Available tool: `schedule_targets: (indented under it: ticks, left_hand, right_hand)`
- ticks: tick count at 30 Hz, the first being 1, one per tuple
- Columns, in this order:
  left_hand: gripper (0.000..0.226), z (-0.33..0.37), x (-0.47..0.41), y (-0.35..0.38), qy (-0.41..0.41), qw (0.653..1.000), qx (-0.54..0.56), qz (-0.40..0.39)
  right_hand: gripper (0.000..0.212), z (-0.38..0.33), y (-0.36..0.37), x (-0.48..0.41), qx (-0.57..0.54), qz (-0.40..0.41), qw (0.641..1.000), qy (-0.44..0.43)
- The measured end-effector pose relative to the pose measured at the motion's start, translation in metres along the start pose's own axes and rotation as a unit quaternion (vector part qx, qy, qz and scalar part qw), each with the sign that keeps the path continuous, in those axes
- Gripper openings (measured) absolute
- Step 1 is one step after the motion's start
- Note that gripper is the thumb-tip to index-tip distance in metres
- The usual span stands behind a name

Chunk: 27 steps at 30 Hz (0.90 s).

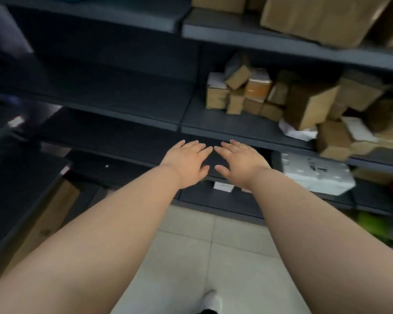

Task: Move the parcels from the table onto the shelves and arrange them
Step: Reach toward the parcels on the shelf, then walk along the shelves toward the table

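- Shelves: dark boards are running beyond and to the left of the left fingertips.
- Left hand: is reaching forward on an outstretched bare arm, palm down, fingers straight and close together, gripping nothing; its fingertips are angling toward the other hand.
- Right hand: is mirroring that pose, palm down, fingers straight and holding nothing; its fingertips are nearly meeting the left ones, and whether they are touching cannot be told.
- White-labelled parcel: is lying below both thumbs on a lower board; its label is too blurred to read.
- Small cardboard parcels: are sitting stacked above and to the right of the right fingers, well apart from them.
- Brown box: is leaning tilted, farther right of the fingers.
- White foam parcel: is lying to the right of the right wrist; its dark markings are unreadable.
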<state>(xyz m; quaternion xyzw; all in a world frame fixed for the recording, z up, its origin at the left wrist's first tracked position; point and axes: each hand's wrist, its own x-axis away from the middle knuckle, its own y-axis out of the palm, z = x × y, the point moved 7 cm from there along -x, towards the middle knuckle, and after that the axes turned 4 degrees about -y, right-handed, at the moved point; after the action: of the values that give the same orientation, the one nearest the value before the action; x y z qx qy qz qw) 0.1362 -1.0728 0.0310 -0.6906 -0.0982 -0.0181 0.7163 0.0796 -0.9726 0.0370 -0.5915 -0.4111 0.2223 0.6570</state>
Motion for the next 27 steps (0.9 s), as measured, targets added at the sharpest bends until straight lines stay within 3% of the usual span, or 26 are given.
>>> schedule_targets:
  ticks: [7,13,17,23,27]
  left_hand:
    - [0.061,0.177,-0.081,-0.008,0.165,0.986,-0.033,-0.019]
    - [0.050,0.309,-0.120,-0.020,0.312,0.949,-0.045,0.005]
    - [0.038,0.391,-0.129,-0.035,0.406,0.913,-0.038,0.013]
    - [0.052,0.496,-0.107,-0.039,0.551,0.831,-0.067,0.040]
    - [0.053,0.558,-0.096,-0.040,0.595,0.801,-0.053,0.030]
  right_hand:
    - [0.062,0.157,0.021,0.101,-0.058,-0.007,0.985,0.161]
    - [0.061,0.244,0.032,0.197,-0.101,0.015,0.945,0.310]
    - [0.058,0.282,0.035,0.266,-0.128,0.046,0.895,0.424]
    - [0.060,0.306,0.038,0.367,-0.131,0.096,0.825,0.541]
    - [0.059,0.315,0.047,0.435,-0.131,0.107,0.777,0.607]
